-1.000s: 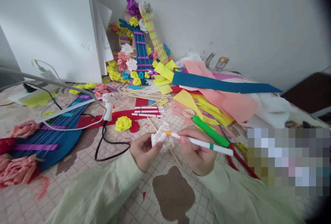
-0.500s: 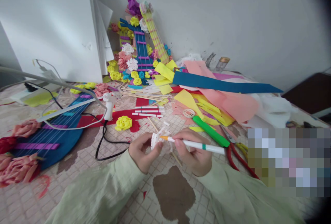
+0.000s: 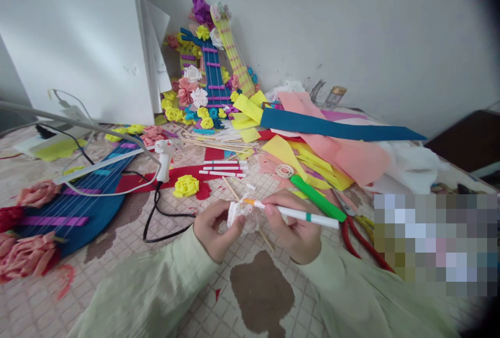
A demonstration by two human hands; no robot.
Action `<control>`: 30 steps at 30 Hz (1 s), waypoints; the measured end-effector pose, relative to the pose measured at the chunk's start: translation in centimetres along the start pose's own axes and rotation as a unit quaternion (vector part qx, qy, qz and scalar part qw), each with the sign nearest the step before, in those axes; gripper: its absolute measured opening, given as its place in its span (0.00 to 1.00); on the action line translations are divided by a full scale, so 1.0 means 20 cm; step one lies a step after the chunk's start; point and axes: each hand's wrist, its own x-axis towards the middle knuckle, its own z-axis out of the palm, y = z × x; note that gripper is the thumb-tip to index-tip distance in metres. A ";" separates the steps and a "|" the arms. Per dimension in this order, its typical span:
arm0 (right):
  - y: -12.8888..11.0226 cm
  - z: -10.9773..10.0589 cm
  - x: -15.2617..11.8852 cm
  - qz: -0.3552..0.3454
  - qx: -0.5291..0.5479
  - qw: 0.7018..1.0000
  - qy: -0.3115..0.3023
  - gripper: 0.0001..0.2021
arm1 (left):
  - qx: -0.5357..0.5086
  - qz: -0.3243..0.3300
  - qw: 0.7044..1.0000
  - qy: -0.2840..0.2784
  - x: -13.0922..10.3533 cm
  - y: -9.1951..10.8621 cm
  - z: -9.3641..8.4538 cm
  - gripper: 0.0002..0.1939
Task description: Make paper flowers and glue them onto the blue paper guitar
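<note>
My left hand [image 3: 219, 228] pinches a white paper flower [image 3: 250, 221] that carries small coloured dots. Held like a pen, a white marker with a green band [image 3: 308, 217] sits in my right hand [image 3: 295, 228]. Its orange tip end meets the upper part of the flower; whether it presses on the paper I cannot tell. A thin wooden stick [image 3: 267, 241] lies under the flower and both hands. Just beyond the flower is a small white cap [image 3: 251, 187]. Several more white markers [image 3: 222, 168] lie side by side farther back.
A yellow paper flower [image 3: 186, 186] and a white glue gun [image 3: 164, 161] with a black cord lie left. A blue paper guitar [image 3: 78, 213] fills the far left. Red-handled scissors [image 3: 351, 234] and a green roll [image 3: 318, 197] lie right, before heaped crepe paper [image 3: 344, 155]. Decorated guitars [image 3: 213, 72] lean behind.
The marker's tip has shifted slightly up along the flower, and the flower has turned a little in my left hand. Both hands keep their grip.
</note>
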 end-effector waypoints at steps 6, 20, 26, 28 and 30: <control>0.00 0.00 0.00 0.012 0.042 0.995 0.088 0.05 | -0.003 0.001 1.000 -0.004 0.00 0.01 -0.02 0.07; -0.01 0.00 -0.02 -0.029 0.035 0.998 0.034 0.07 | -0.082 -0.151 0.985 0.010 0.01 0.04 0.01 0.12; -0.03 0.01 -0.04 -0.118 0.004 0.993 -0.021 0.12 | 0.030 -0.057 0.998 0.013 -0.01 0.06 0.00 0.08; -0.03 0.01 -0.04 -0.130 0.008 0.991 -0.045 0.13 | 0.046 -0.047 0.998 0.005 -0.01 0.06 0.00 0.08; -0.03 0.01 -0.04 -0.129 0.006 0.990 -0.063 0.13 | 0.060 -0.041 0.997 -0.005 -0.01 0.05 0.00 0.07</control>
